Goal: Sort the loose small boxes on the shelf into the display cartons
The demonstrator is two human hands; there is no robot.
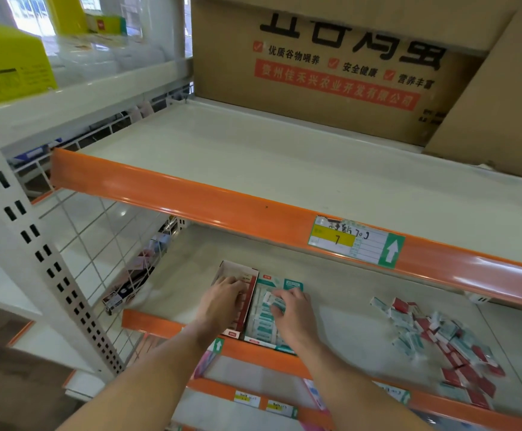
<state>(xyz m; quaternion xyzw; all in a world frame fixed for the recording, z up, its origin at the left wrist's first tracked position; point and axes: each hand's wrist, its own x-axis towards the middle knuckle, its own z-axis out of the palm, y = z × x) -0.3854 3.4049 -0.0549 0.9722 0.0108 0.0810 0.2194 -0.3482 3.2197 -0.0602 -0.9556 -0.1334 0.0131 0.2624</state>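
Teal box (pixel 274 301), right hand (pixel 293 315) pinching

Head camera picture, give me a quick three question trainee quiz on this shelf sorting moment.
1. True or false: the loose pile lies to the right of both cartons.
2. Which hand holds a teal small box? A) left B) right
3. Fill in: the left hand rests in the ___ carton.

Key: 1 true; 2 B, the right hand, over the teal carton; 3 red.
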